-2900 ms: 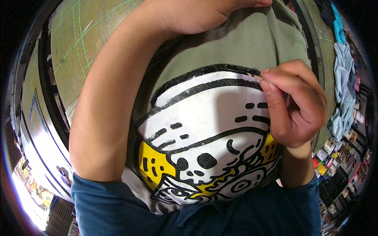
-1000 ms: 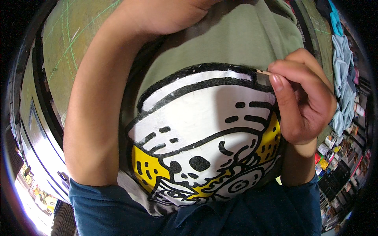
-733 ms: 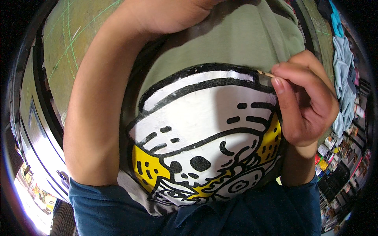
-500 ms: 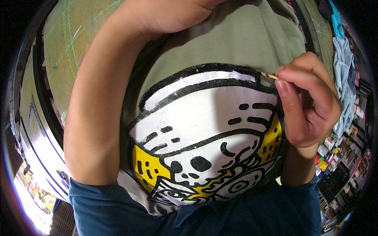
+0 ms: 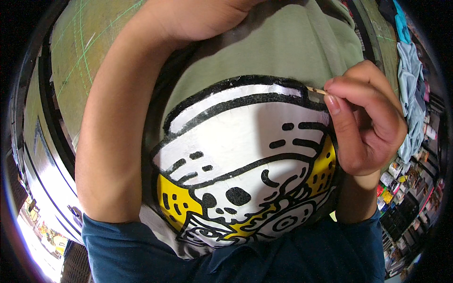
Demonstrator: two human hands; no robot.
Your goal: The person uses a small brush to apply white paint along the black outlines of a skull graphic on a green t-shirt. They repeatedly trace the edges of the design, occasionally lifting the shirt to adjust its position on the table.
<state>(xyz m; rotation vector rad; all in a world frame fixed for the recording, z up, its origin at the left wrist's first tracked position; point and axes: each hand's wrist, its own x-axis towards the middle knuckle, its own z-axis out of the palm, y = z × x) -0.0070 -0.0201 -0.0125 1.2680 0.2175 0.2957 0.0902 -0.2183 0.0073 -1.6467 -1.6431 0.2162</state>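
Note:
An olive-green cloth (image 5: 273, 54), seemingly a garment, lies in front of me with a large cartoon picture (image 5: 222, 129) on it in white, yellow and black. My right hand (image 5: 368, 122) pinches a thin wooden stick (image 5: 315, 90) between thumb and forefinger. The stick's tip meets the thick black outline (image 5: 245, 81) at the picture's upper right. My left hand (image 5: 207, 19) is over the cloth at the top edge, its fingers cut off by the frame. Its forearm arches along the picture's left side.
A green-marked board surface (image 5: 71, 52) spreads at the far left, beside a dark rail and a shiny metal surface (image 5: 52, 155). Pale blue cloth (image 5: 409, 101) hangs at the right, above many small coloured containers (image 5: 394, 186).
My right hand and the stick have shifted slightly left along the black outline. The cloth and picture sit a little further left. My left hand has barely moved.

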